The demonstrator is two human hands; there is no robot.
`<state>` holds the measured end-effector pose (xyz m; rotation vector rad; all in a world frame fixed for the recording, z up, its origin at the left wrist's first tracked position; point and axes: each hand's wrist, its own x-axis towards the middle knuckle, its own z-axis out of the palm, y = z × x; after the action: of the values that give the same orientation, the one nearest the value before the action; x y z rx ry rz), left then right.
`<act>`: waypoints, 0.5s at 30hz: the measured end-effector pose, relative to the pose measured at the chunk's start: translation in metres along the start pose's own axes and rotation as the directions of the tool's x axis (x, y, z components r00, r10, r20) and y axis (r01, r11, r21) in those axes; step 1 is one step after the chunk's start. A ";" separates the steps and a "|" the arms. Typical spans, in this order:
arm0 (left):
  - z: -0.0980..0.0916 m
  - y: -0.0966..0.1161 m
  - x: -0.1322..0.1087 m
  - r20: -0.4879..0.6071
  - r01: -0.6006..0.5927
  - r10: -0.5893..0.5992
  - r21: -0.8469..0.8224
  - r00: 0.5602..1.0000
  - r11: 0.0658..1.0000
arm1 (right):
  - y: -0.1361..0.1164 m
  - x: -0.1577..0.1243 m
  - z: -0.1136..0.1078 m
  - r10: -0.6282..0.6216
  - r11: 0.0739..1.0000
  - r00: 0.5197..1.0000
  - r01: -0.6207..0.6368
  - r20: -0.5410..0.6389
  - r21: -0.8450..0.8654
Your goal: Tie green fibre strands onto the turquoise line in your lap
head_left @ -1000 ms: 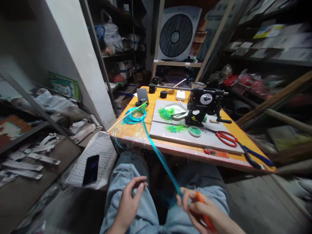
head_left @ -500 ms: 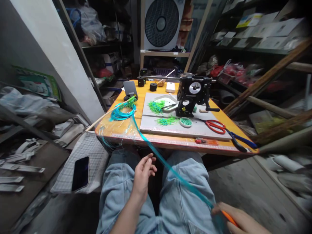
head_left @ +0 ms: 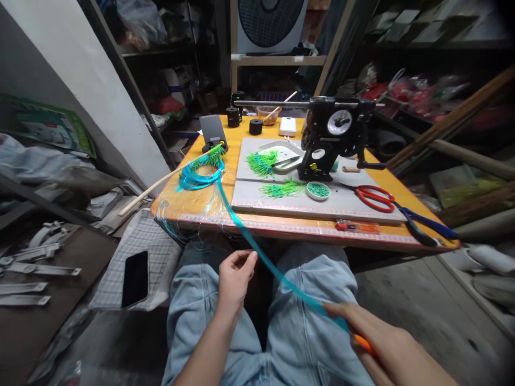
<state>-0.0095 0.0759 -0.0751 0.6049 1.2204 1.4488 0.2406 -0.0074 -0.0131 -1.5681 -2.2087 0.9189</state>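
Note:
A long bundle of teal plastic strands (head_left: 277, 271) runs from a teal coil (head_left: 193, 179) at the table's left down across my lap to my right hand (head_left: 382, 335). That hand is closed on the bundle and also on an orange object (head_left: 364, 344), mostly hidden in the palm, whose kind I cannot tell. My left hand (head_left: 236, 279) hovers over my lap just left of the strands, apart from them. Its thumb and forefinger are pressed together; anything between them is too small to see. Over the coil lies a wooden stick (head_left: 161, 187) with green bristly tufts at its tip.
On the table (head_left: 189, 214) a board (head_left: 245, 201) bears green tufts (head_left: 281, 188), a dish of green beads (head_left: 317, 191), a black hand-cranked device (head_left: 330, 134) and red-handled scissors (head_left: 374, 198). Blue-handled pliers (head_left: 426, 225) lie at right, a phone (head_left: 135, 279) on checked cloth at left.
My right hand has moved left and up along the strands. My left thumb and forefinger have come together. The view has tipped downward a little.

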 end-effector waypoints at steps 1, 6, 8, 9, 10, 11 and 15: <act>-0.001 0.000 0.000 -0.001 -0.005 0.005 0.005 1.000 1.000 | -0.005 0.005 0.002 -0.009 1.000 1.000 0.009 0.007 -0.012; -0.006 0.001 -0.003 -0.019 -0.030 0.030 0.003 0.999 1.000 | -0.023 0.015 0.009 -0.039 0.999 0.999 0.038 -0.028 -0.036; -0.003 0.003 -0.003 -0.012 -0.032 0.032 0.007 0.999 0.999 | -0.027 0.016 0.011 -0.052 0.998 0.998 0.051 -0.026 -0.033; -0.001 0.003 -0.002 -0.004 -0.033 0.033 0.014 0.999 0.999 | -0.028 0.017 0.011 -0.066 0.997 0.998 0.066 -0.012 -0.031; 0.001 0.004 -0.001 0.004 -0.036 0.036 0.024 0.999 0.999 | -0.029 0.017 0.011 -0.081 0.996 0.997 0.081 0.002 -0.029; 0.003 0.005 0.000 0.008 -0.042 0.042 0.036 0.999 0.998 | -0.029 0.018 0.012 -0.096 0.995 0.995 0.096 0.013 -0.028; 0.002 0.008 -0.001 0.006 -0.074 0.074 0.084 0.997 0.994 | -0.026 0.020 0.015 -0.126 0.992 0.992 0.126 0.017 -0.029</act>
<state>-0.0106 0.0772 -0.0666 0.7156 1.2732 1.4629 0.2059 0.0007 -0.0105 -1.4196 -2.3120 0.8672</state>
